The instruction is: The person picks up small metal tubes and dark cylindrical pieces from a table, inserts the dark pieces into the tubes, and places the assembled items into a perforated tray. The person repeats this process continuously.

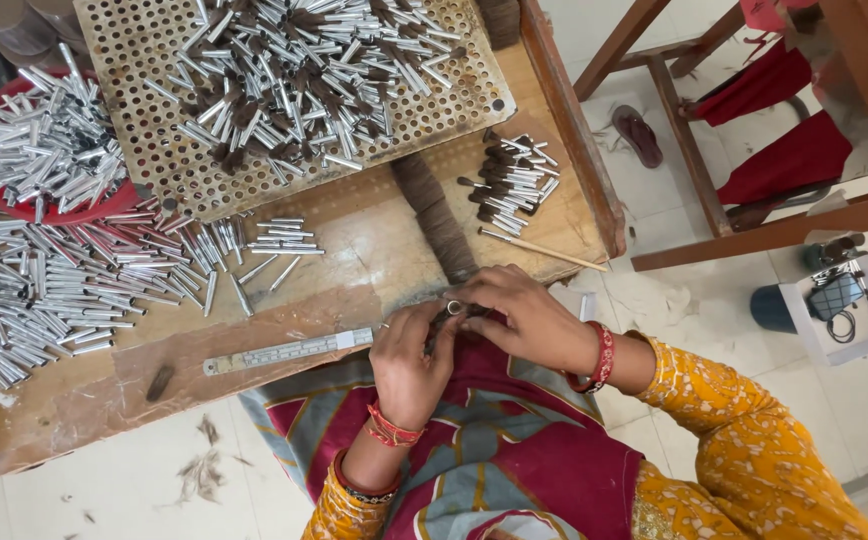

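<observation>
Metal tube (453, 307), small and silvery, sits at the table (354, 250) edge, pinched in the closed grip of both the left hand (409, 365) and the right hand (524, 320), with a dark hair tuft (444, 322) at it. It looks light, stiff and slick; the hair soft, best held near its base. Beyond lie a steel ruler (289, 352), loose tubes (74, 280) and a perforated tray (294, 90).

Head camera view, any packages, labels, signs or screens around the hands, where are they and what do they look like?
No packages, signs or screens show.
Long flat grey metal ruler: on the wooden table edge, left of the left hand; fine printed marks along it.
Small white open box: on the floor, far right of the right hand; holds dark items and a cord, no label visible.
</observation>
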